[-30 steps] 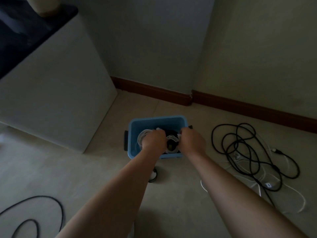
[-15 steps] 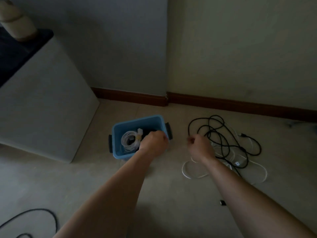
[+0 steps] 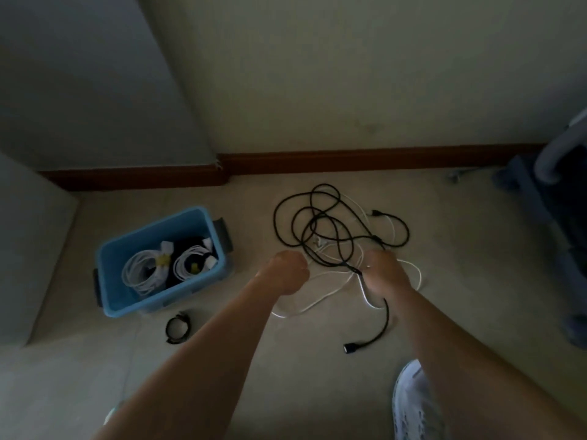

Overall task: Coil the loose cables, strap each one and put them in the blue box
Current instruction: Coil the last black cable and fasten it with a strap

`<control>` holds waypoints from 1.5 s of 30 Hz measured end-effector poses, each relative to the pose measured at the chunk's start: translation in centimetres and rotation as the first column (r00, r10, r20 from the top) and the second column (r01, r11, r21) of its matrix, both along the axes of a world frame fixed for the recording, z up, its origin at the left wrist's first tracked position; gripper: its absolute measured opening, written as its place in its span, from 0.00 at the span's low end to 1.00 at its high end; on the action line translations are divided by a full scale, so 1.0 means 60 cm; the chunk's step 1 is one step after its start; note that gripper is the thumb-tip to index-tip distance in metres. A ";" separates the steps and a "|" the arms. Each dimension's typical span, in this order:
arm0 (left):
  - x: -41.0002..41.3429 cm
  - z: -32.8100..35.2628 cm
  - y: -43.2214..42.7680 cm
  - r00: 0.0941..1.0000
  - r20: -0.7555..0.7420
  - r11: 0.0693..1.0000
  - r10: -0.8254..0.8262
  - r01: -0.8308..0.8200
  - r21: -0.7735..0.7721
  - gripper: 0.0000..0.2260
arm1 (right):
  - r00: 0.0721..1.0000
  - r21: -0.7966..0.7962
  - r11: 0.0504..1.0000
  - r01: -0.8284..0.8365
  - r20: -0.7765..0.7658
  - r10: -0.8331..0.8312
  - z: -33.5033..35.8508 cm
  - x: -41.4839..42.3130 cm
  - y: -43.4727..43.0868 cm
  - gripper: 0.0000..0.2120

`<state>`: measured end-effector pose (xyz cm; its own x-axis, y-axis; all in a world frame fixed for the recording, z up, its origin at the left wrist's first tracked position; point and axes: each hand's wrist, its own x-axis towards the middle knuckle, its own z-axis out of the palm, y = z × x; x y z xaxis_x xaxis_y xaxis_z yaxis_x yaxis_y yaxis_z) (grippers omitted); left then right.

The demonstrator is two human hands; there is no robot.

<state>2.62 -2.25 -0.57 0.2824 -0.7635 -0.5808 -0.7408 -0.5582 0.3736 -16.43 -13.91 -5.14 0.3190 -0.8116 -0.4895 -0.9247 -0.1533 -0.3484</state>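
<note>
Right grip pinches the black cable right of the blue box; left grip curled, hold unclear.

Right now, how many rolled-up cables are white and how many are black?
White coils, in the blue box: 2
Black coil, on the floor beside the box: 1
Total: 3
A dark shape inside the box is too dim to count.

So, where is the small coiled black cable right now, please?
In the head view, the small coiled black cable lies on the floor at left, just before the blue box.
</note>
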 end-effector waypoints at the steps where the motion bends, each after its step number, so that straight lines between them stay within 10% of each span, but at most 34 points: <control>1: -0.001 -0.009 -0.006 0.999 -0.007 0.999 0.041 -0.041 -0.020 0.14 | 1.000 -0.009 1.000 0.007 0.000 -0.007 0.000 0.001 -0.006 0.11; 13: -0.005 -0.081 -0.116 0.995 0.002 0.994 0.102 -0.101 -0.049 0.15 | 0.983 -0.027 0.995 -0.092 -0.160 0.086 -0.071 0.020 -0.189 0.29; 23: -0.012 -0.086 -0.127 0.990 -0.048 0.991 0.131 -0.132 -0.035 0.14 | 0.934 -0.063 0.961 -0.271 -0.260 0.246 -0.090 0.004 -0.183 0.23; 28: -0.011 -0.033 -0.120 0.983 -0.064 0.984 0.170 -0.174 -0.047 0.13 | 0.986 -0.092 0.994 -0.061 0.152 0.075 -0.050 -0.003 -0.154 0.11; 32: -0.003 0.052 -0.109 0.973 -0.077 0.964 0.216 -0.225 -0.139 0.15 | 0.781 0.232 0.957 0.173 0.559 -0.277 0.055 0.028 -0.116 0.10; 40: -0.021 0.260 -0.074 0.984 0.180 0.962 -0.013 0.062 -0.267 0.20 | 0.570 0.428 0.900 -0.079 0.760 -0.312 0.295 0.107 -0.025 0.10; 45: 0.002 0.411 -0.004 0.988 -0.009 0.899 0.155 -0.145 -0.414 0.19 | 0.456 0.453 0.887 -0.083 0.809 -0.371 0.454 0.145 0.041 0.13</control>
